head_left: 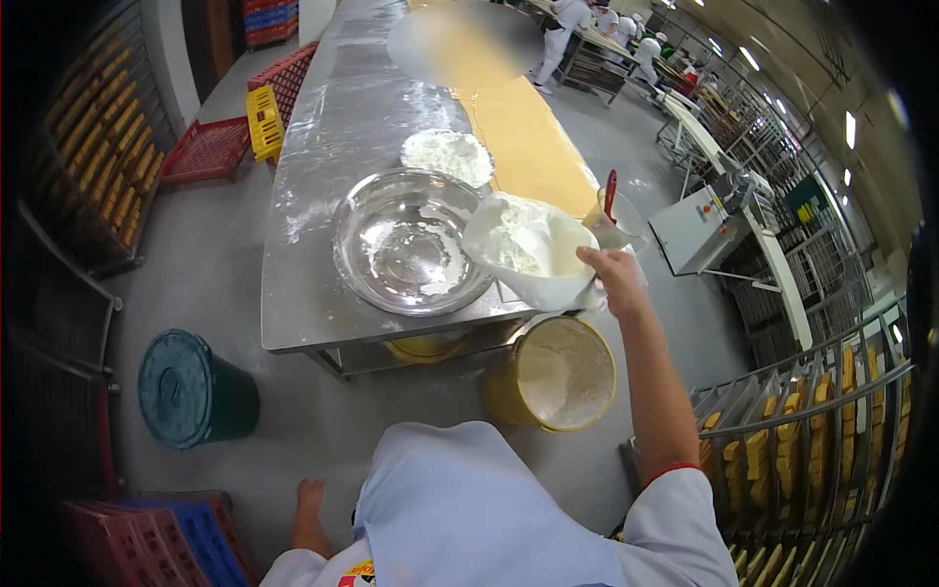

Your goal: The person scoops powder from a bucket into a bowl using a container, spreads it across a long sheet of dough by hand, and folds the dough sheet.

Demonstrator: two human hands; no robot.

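My right hand point(613, 277) grips the rim of a white tub point(548, 249) with white powder in it, tilted above the table's right front corner. Just left of the tub stands a wide steel bowl point(406, 245), with white residue on its inside. Behind the bowl is a round container of white powder point(447, 158). A long yellow sheet of dough point(533, 147) runs along the table. Low at my left side is my left hand point(310, 492), away from the table; its fingers are too small to make out.
Beside the steel table point(303, 264) stand a yellow bucket of powder point(567, 377) and a green lidded bin point(196, 389). A clear jug with a red handle point(616, 220) is at the right edge. Loaded racks stand on both sides. Several people work at the back.
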